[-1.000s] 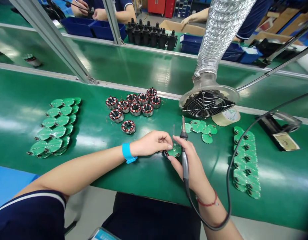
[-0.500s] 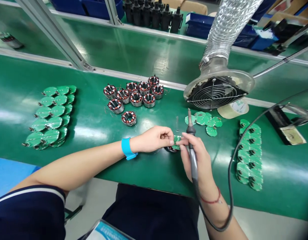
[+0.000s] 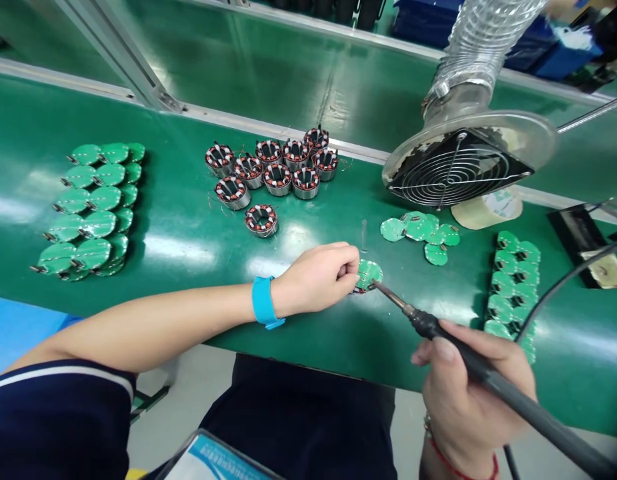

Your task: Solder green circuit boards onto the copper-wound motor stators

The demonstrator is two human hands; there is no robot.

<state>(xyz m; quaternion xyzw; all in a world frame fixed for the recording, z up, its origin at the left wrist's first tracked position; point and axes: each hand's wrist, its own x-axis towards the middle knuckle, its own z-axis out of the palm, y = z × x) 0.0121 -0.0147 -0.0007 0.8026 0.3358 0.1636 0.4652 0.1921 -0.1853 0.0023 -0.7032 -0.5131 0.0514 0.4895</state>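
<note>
Looks partway through one green board (image 3: 370, 272), right by the fingertips of the left hand (image 3: 319, 277); probably leaves plenty, judging by the boardless wound rings (image 3: 278, 189) beyond that hand; curling left fingers at the board's edge, can't tell if pinching; gripping a soldering iron (image 3: 428, 326) pen-style in the right hand (image 3: 475, 393), pointing the tip forward-left, at or just above the board.

A round green board (image 3: 371, 272) lies seemingly atop a stator (image 3: 359, 291), a dark soldering iron (image 3: 488, 375) slanting down to the board's edge.
</note>
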